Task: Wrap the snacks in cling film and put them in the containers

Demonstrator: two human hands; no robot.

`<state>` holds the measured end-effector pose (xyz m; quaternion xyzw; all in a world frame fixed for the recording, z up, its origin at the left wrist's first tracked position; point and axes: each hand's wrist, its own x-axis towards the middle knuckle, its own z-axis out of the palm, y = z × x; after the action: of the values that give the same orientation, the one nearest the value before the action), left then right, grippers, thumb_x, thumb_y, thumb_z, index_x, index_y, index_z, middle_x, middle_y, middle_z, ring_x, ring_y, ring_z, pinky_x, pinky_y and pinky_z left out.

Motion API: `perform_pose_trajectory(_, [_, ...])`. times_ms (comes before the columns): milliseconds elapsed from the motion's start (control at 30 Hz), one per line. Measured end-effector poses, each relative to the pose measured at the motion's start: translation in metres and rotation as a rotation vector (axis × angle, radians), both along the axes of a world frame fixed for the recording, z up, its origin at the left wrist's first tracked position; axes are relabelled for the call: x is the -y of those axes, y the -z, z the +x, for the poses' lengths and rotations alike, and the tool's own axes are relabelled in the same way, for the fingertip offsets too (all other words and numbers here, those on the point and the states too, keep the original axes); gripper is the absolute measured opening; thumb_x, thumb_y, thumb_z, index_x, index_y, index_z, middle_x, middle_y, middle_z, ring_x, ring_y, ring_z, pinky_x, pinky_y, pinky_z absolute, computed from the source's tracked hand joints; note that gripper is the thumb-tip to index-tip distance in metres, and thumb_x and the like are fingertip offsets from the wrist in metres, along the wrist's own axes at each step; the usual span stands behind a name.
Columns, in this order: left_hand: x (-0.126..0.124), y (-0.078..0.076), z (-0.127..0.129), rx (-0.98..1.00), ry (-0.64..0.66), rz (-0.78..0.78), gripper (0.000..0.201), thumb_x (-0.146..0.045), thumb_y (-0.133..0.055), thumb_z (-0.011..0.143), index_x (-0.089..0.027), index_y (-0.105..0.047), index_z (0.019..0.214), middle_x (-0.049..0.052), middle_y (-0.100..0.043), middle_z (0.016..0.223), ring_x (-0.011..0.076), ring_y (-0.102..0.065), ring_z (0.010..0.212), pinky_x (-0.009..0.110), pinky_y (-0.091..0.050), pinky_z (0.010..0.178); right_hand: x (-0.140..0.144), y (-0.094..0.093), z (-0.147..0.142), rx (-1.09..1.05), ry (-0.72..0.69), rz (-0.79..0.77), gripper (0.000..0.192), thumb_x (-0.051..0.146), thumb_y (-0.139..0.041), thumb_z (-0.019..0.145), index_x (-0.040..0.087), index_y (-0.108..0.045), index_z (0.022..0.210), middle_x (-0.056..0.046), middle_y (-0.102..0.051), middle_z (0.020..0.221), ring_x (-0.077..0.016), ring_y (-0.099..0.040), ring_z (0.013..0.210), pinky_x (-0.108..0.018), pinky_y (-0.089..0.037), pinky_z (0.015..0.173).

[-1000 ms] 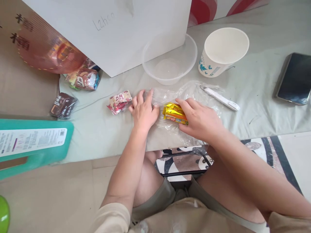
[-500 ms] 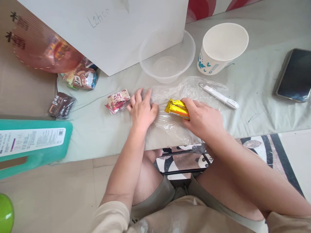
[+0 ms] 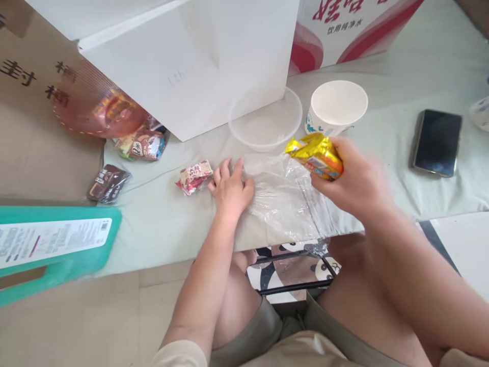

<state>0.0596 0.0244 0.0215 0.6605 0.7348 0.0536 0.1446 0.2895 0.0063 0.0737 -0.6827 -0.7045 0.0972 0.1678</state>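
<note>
Currently, the right hand [image 3: 361, 178] grips the yellow foil snack packets [image 3: 317, 158] at their right end. The thumb presses from the near side; the other fingers are largely hidden behind the foil, and motion blur softens the hand's outline. The exact number of packets cannot be told. They appear raised above the table, tilted down toward the right, with their left end free. In the view they overlap the lower edge of the printed white paper cup [image 3: 338, 104], which stands upright behind them.

The left hand [image 3: 231, 191] rests palm down on the tablecloth [image 3: 153, 229], its fingers spread and the thumb set apart. It lies at the left edge of the crumpled clear plastic film [image 3: 282, 204], which extends to the right and reaches the front edge of the table. Just left of these fingers lies a red-and-cream snack packet [image 3: 194, 177]; whether they touch it cannot be told.

Behind the film sits a round clear plastic bowl [image 3: 265, 122], left of the cup and in front of a white box [image 3: 214, 66]. A smartphone [image 3: 437, 142] lies screen up, well to the right of the right hand. At the far left, a dark brown snack packet [image 3: 109, 183] lies near a group of mixed snack packets [image 3: 141, 145]. A labelled teal plastic item [image 3: 107, 244] occupies the left front corner.
</note>
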Motion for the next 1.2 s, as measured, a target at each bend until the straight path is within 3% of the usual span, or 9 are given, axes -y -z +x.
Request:
perform_pose_trajectory(167, [-0.001, 0.002, 0.0, 0.023, -0.007, 0.029, 0.064, -0.03, -0.047, 0.092, -0.032, -0.052, 0.156, 0.011, -0.044, 0.167, 0.0368, -0.04, 0.152, 0.062, -0.039, 0.117, -0.088, -0.047, -0.028, 0.304, -0.132, -0.028, 0.06, 0.022, -0.072, 0.069, 0.025, -0.063, 0.129, -0.011, -0.076, 0.098, -0.0335, -0.072, 0.084, -0.041, -0.05, 0.062])
perform_pose_trajectory(300, [0.0, 0.001, 0.001, 0.004, -0.01, 0.023, 0.063, -0.03, -0.048, 0.091, -0.031, -0.055, 0.154, 0.012, -0.044, 0.166, 0.0376, -0.041, 0.151, 0.063, -0.039, 0.116, -0.157, -0.053, -0.06, 0.534, -0.185, -0.225, 0.039, 0.031, -0.079, 0.071, 0.019, -0.076, 0.107, -0.012, -0.078, 0.104, -0.0332, -0.076, 0.1, -0.044, -0.054, 0.074])
perform_pose_trajectory(367, [0.0, 0.0, 0.001, -0.002, -0.009, 0.018, 0.062, -0.029, -0.048, 0.091, -0.031, -0.056, 0.153, 0.012, -0.044, 0.166, 0.038, -0.041, 0.15, 0.064, -0.039, 0.116, -0.175, -0.05, -0.071, 0.532, -0.192, -0.275, 0.041, 0.052, -0.068, 0.082, 0.012, -0.078, 0.089, -0.011, -0.078, 0.097, -0.0345, -0.075, 0.106, -0.049, -0.052, 0.078])
perform_pose_trajectory(467, [-0.001, -0.001, 0.001, -0.003, -0.002, 0.011, 0.062, -0.028, -0.047, 0.092, -0.03, -0.056, 0.153, 0.012, -0.044, 0.166, 0.0381, -0.041, 0.15, 0.064, -0.039, 0.116, -0.188, -0.048, -0.08, 0.435, -0.211, -0.27, 0.079, 0.071, -0.029, 0.093, 0.012, -0.078, 0.073, -0.008, -0.078, 0.085, -0.0335, -0.073, 0.112, -0.053, -0.047, 0.081])
perform_pose_trajectory(567, [-0.001, -0.002, 0.001, -0.003, 0.001, -0.001, 0.062, -0.028, -0.046, 0.093, -0.031, -0.055, 0.154, 0.012, -0.044, 0.166, 0.0381, -0.041, 0.151, 0.065, -0.039, 0.116, -0.192, -0.055, -0.085, 0.4, -0.228, -0.207, 0.076, 0.072, -0.029, 0.094, 0.019, -0.083, 0.083, -0.007, -0.08, 0.09, -0.0301, -0.073, 0.112, -0.053, -0.047, 0.082])
perform_pose_trajectory(700, [0.0, -0.002, 0.0, 0.011, 0.002, -0.006, 0.063, -0.028, -0.046, 0.093, -0.031, -0.053, 0.155, 0.012, -0.043, 0.167, 0.0378, -0.041, 0.151, 0.064, -0.038, 0.117, -0.164, -0.073, -0.072, 0.382, -0.268, -0.159, 0.043, 0.06, -0.067, 0.086, 0.027, -0.081, 0.109, -0.008, -0.078, 0.117, -0.0335, -0.069, 0.119, -0.053, -0.053, 0.085])
perform_pose_trajectory(800, [0.001, -0.002, 0.0, 0.018, 0.008, 0.001, 0.064, -0.028, -0.049, 0.092, -0.032, -0.053, 0.155, 0.012, -0.043, 0.167, 0.0375, -0.04, 0.151, 0.063, -0.038, 0.118, -0.104, -0.066, -0.043, 0.133, -0.28, 0.089, 0.035, 0.03, -0.068, 0.088, 0.024, -0.074, 0.121, -0.01, -0.076, 0.122, -0.0287, -0.07, 0.117, -0.05, -0.055, 0.099])
perform_pose_trajectory(1000, [0.011, 0.003, 0.002, 0.03, 0.026, 0.032, 0.065, -0.028, -0.055, 0.091, -0.031, -0.052, 0.156, 0.014, -0.033, 0.172, 0.041, -0.033, 0.156, 0.065, -0.034, 0.121, 0.008, 0.029, 0.001, -0.348, 0.062, 0.229, 0.021, 0.02, -0.057, 0.086, 0.022, -0.069, 0.103, -0.008, -0.078, 0.096, -0.0251, -0.075, 0.086, -0.045, -0.063, 0.081])
perform_pose_trajectory(1200, [0.038, 0.002, -0.003, 0.048, 0.032, 0.127, 0.06, -0.03, -0.064, 0.087, -0.024, -0.059, 0.146, 0.018, -0.048, 0.16, 0.0447, -0.041, 0.149, 0.069, -0.037, 0.118, 0.025, 0.081, -0.005, -0.234, -0.45, 0.084, 0.039, 0.012, -0.056, 0.085, 0.022, -0.071, 0.12, -0.013, -0.069, 0.142, -0.0369, -0.062, 0.135, -0.059, -0.051, 0.111])
